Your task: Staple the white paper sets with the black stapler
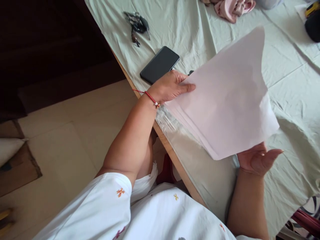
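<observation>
My left hand [172,87], with a red thread bracelet on the wrist, pinches the left edge of a small stack of white paper sheets [225,96], thumb on top. The sheets are held up over the table at a tilt, their layered edges fanned slightly along the lower left. Under the lower right corner of the paper is my right hand [258,158], palm up. Its thumb stands out away from the sheets, while its fingers are partly hidden beneath them. Just behind my left hand lies a dark smartphone [160,64], screen up.
A pale green cloth [185,30] covers the table, with clear plastic over the wooden near edge [172,153]. A bunch of keys [137,25] lies beyond the phone. Crumpled pink fabric [232,8] sits at the far side, and a black and yellow object [313,25] at far right.
</observation>
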A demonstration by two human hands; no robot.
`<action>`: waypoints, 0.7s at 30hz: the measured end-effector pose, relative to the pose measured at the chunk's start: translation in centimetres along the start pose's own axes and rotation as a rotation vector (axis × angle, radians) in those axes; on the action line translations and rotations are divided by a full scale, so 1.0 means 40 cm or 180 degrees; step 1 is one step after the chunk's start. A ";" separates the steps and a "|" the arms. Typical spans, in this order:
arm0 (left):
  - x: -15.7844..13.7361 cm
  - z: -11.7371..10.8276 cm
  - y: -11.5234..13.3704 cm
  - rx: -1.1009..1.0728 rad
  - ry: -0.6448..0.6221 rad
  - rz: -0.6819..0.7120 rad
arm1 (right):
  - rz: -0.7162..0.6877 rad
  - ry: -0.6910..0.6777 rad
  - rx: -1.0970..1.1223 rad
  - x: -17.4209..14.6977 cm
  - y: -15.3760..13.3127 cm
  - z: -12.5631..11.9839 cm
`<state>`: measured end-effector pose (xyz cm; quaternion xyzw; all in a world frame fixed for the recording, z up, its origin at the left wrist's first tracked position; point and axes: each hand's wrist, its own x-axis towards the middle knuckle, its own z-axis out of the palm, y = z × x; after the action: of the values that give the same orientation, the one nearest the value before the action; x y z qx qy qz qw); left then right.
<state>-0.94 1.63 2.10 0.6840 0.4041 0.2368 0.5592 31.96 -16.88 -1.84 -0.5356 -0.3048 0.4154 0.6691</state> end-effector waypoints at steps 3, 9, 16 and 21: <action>0.008 0.014 -0.008 -0.0323 0.0116 0.0213 | 0.0183 0.0154 -0.0153 0.000 0.017 -0.009; 0.008 0.031 -0.012 -0.1103 -0.0071 0.0767 | -0.0418 0.0754 -0.0360 -0.006 -0.011 0.028; -0.016 -0.016 -0.005 -0.0567 -0.0200 0.0846 | -0.0778 0.0420 -0.0796 -0.009 -0.071 -0.011; -0.006 -0.020 -0.007 0.0207 -0.0559 0.0673 | -0.0353 0.0033 -0.1336 -0.007 -0.037 -0.049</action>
<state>-1.79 1.89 2.06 0.7586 0.2867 0.2204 0.5419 33.82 -18.16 -0.88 -0.6477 -0.4101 0.3026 0.5663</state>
